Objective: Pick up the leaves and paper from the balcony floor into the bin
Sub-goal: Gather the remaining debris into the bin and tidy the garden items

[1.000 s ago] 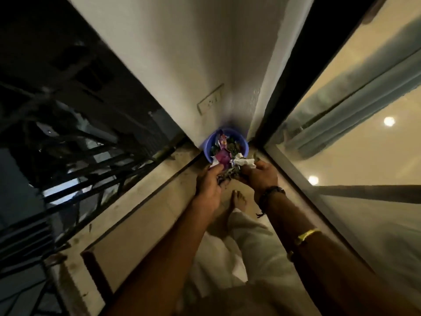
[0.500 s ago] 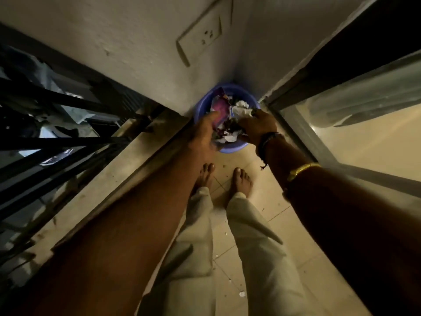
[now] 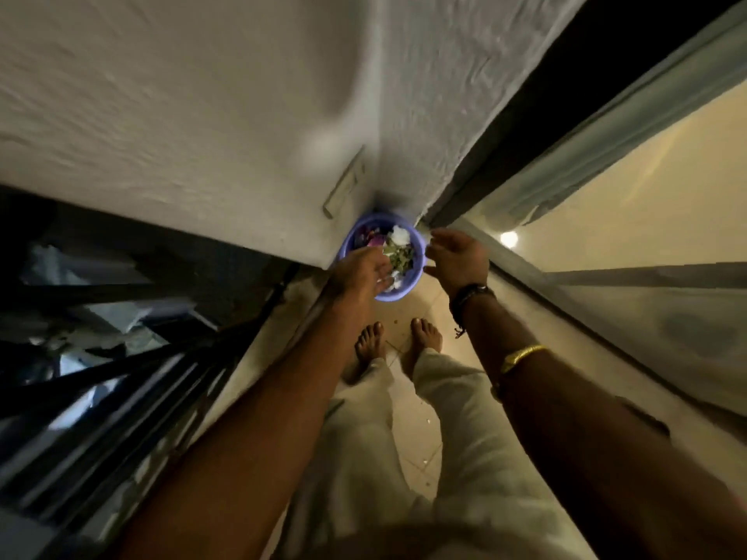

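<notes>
A purple-blue bin (image 3: 404, 291) stands on the floor in the corner where the two walls meet. Dry leaves (image 3: 398, 252) and white crumpled paper (image 3: 400, 235) lie inside it, with some pink scraps. My left hand (image 3: 361, 272) hovers over the bin's left rim, its fingers loose and nothing gripped. To the right of the bin, my right hand (image 3: 456, 256) is spread with straight fingers and holds nothing. Both hands are apart, with the bin's contents showing between them.
My bare feet (image 3: 398, 337) stand on the beige tiled floor (image 3: 420, 450) just before the bin. A dark railing (image 3: 101, 398) runs along the left; a glass sliding door (image 3: 646, 301) runs along the right. A wall switch plate (image 3: 345, 187) sits above the bin.
Both hands held a bundle of leaves and paper over the bin; now they have let go and drawn apart, and the litter lies in the bin. The camera has moved.
</notes>
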{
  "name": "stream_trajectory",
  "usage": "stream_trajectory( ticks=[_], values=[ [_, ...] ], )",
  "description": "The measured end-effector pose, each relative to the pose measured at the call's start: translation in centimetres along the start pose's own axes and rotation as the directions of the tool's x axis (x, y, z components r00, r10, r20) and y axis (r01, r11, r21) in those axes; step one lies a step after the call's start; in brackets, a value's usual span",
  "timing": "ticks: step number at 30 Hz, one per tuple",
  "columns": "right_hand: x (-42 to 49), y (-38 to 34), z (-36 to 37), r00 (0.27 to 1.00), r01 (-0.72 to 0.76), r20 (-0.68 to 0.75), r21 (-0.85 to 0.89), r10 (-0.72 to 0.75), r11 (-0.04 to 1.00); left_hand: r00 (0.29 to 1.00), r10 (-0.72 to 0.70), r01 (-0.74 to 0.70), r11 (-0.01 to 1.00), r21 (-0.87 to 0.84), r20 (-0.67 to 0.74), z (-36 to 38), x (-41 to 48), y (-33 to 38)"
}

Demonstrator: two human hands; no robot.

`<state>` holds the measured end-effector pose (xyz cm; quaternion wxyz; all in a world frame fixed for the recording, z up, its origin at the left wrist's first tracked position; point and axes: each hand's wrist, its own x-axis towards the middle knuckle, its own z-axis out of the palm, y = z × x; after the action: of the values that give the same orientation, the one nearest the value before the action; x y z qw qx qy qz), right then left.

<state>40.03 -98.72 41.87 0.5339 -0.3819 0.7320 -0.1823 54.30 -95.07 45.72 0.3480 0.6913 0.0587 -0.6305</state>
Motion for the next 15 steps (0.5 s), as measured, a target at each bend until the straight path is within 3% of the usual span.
stream_trajectory(
  ticks=[6, 11, 15],
  values=[
    [-11.9, -5.0, -6.2, 0.984, 0.030, -0.175, 0.312, 0.027, 0.950, 0.987, 0.111, -0.128, 0.979, 0.158, 0.112, 1.2, -10.4, 1.2],
    [-17.1, -2.9, -10.5, 0.945, 0.121, -0.323, 0.461, 0.039, 0.879, 0.944, 0.161, -0.228, 0.949, 0.219, 0.286, 4.0, -13.9, -0.9],
    [-20.5, 0.2, -15.1, 0.887, 0.186, -0.452, 0.534, 0.092, 0.824, 0.887, 0.132, -0.317, 0.872, 0.374, 0.443, 8.4, -16.5, -4.0]
  ],
)
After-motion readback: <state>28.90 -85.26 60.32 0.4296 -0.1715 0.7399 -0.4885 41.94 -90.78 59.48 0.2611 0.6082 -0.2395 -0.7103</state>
